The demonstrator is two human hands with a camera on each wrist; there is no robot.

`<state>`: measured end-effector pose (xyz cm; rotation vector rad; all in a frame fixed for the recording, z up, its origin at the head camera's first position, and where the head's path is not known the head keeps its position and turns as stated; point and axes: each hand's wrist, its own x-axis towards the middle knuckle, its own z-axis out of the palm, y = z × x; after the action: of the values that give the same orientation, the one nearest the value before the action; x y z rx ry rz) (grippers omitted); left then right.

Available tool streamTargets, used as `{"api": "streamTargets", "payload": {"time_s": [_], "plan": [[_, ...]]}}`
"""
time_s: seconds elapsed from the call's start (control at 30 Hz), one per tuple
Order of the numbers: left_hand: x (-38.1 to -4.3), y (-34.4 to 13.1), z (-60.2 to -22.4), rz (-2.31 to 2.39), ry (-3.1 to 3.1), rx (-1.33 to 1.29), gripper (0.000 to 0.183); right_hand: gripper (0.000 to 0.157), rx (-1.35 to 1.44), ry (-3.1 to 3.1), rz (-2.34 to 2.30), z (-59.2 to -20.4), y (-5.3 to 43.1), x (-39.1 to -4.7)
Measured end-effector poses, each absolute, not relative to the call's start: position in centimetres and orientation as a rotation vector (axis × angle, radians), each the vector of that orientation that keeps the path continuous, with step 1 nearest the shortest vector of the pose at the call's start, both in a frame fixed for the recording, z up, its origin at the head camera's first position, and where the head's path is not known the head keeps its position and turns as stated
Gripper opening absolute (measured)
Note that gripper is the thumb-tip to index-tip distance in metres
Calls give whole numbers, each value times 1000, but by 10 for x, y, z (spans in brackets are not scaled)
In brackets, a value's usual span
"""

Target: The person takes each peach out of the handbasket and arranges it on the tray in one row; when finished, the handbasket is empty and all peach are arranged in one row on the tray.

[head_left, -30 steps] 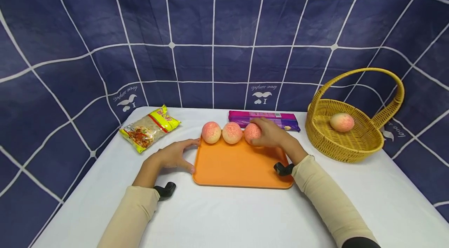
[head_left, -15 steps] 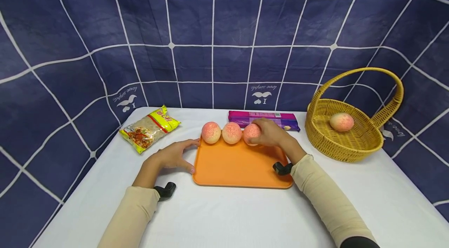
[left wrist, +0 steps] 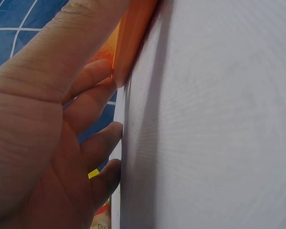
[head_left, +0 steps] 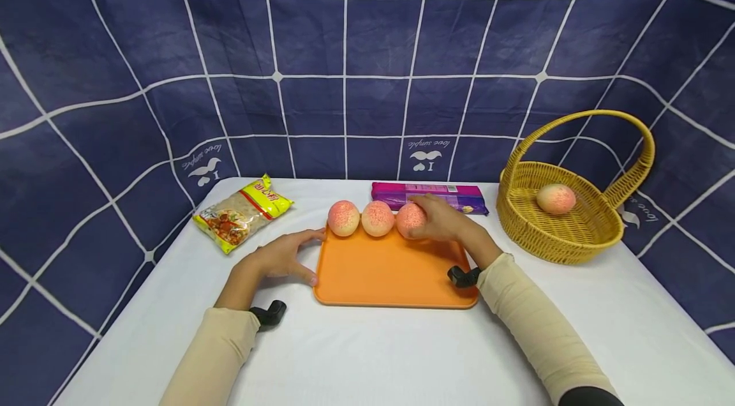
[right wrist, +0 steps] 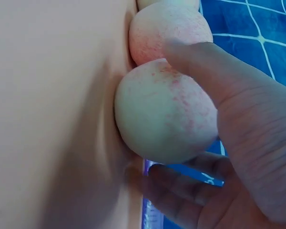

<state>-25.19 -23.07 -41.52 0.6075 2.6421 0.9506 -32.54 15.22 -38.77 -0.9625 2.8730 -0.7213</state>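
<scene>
Three pink-and-cream peaches stand in a row along the far edge of an orange tray (head_left: 393,278): the left peach (head_left: 343,218), the middle peach (head_left: 378,219) and the right peach (head_left: 411,221). My right hand (head_left: 442,221) holds the right peach from its right side. In the right wrist view, my thumb lies over that peach (right wrist: 164,114) and the fingers curl beneath it, partly hidden. The left hand (head_left: 284,256) rests at the tray's left edge, thumb and fingers spread apart. Its fingertips touch the tray's rim (left wrist: 128,47) in the left wrist view.
A yellow wicker basket (head_left: 517,221) with a tall handle stands at the right, holding another peach (head_left: 556,199). Behind the tray lies a purple packet (head_left: 465,198). A yellow-and-clear food bag (head_left: 244,211) lies at the far left. Blue checked cloth (head_left: 373,106) hangs behind the white table (head_left: 367,355).
</scene>
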Motion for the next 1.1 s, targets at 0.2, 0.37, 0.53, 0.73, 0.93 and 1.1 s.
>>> {"api": "streamTargets", "payload": {"time_s": [0.2,0.37,0.53,0.73,0.93,1.1], "plan": [[-252,-231,-416,952,2637,626,99,102,-985,2864,-717,-380,172,-321],[-250,-233,-415,944,2642,605,100,85,-1018,2872,-689,-368,199,-319],[-248,-236,-414,934,2655,592,103,58,-1056,2717,-794,-348,239,-313],[-249,-240,-410,946,2657,607,101,31,-678,2414,-918,-310,308,-315],[-250,-244,-407,952,2669,619,98,54,-395,2493,-896,-294,363,-332],[-247,-248,-408,930,2675,607,99,86,-341,2722,-578,-301,386,-351]]}}
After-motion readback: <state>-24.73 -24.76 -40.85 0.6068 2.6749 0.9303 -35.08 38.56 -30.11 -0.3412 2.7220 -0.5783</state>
